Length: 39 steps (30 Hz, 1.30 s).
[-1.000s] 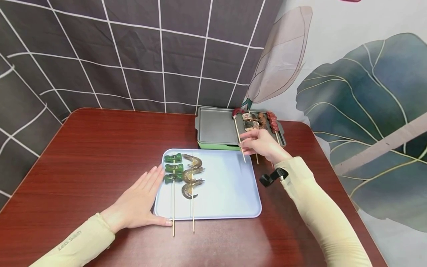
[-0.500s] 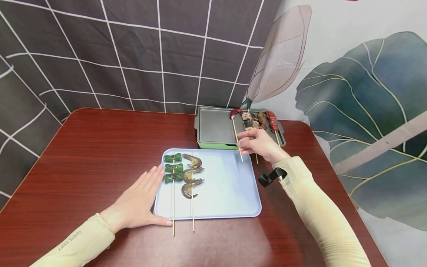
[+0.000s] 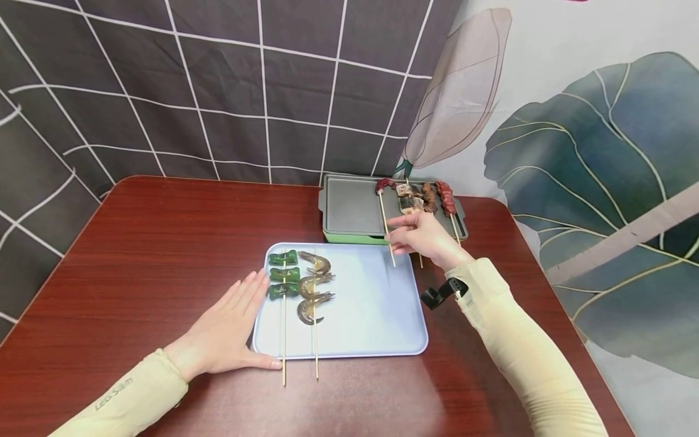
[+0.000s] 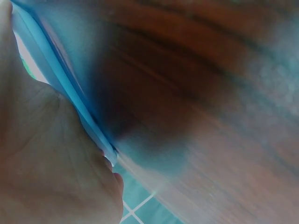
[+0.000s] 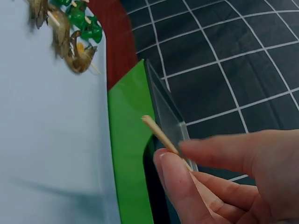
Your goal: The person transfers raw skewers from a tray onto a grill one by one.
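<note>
My right hand (image 3: 423, 237) pinches the stick of a skewer (image 3: 384, 218) between thumb and fingers; the stick's end (image 5: 159, 133) pokes out past the thumb in the right wrist view. Dark red food (image 3: 384, 184) at its top lies over the grey grill plate (image 3: 349, 206). Flat along the left edge of the pale blue tray (image 3: 371, 303) rests my left hand (image 3: 226, 328), fingers straight and thumb at the near corner. On the tray lie a green pepper skewer (image 3: 284, 275) and a shrimp skewer (image 3: 315, 285), sticks jutting over the near rim.
Right of the held skewer, the grill plate carries a fish-chunk skewer (image 3: 411, 199), a brown meat skewer (image 3: 429, 197) and a red meat skewer (image 3: 446, 199). The green grill base (image 5: 128, 121) stands right behind the tray. A dark tile-patterned cloth (image 3: 229, 91) hangs behind the red-brown table (image 3: 164, 243).
The right hand has shifted slightly left with the skewer, its stick swinging a little left above the plate. The left hand and the tray stay in place.
</note>
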Available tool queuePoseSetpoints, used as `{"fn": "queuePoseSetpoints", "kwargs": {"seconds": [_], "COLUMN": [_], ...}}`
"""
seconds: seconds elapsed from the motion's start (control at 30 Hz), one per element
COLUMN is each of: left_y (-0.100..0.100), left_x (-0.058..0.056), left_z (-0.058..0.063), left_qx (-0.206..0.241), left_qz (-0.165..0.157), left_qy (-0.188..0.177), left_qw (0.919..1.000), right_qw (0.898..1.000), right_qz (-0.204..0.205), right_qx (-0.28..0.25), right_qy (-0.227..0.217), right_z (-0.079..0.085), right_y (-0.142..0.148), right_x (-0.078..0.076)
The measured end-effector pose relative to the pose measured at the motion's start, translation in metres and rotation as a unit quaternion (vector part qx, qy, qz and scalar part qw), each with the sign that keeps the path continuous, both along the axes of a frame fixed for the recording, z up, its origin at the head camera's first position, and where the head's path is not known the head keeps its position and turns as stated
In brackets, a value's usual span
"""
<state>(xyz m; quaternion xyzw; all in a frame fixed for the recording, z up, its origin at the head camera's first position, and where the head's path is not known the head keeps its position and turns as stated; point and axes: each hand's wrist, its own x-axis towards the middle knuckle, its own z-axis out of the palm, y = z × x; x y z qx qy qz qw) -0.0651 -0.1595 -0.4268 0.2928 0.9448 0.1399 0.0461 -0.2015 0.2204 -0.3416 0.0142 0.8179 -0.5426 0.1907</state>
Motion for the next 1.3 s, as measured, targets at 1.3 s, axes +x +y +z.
{"fn": "queuePoseSetpoints", "kwargs": {"seconds": [1.3], "left_y": [-0.001], "left_x": [-0.001], "left_z": [-0.001], "left_qx": [-0.003], "left_qz": [-0.004], "left_qy": [0.006], "left_qw": [1.0000], "right_qw": [0.996], "right_qz": [-0.003], "right_qx": [0.000], "right_qy": [0.092], "right_z": [0.025], "right_y": [0.008], "right_x": [0.042]}}
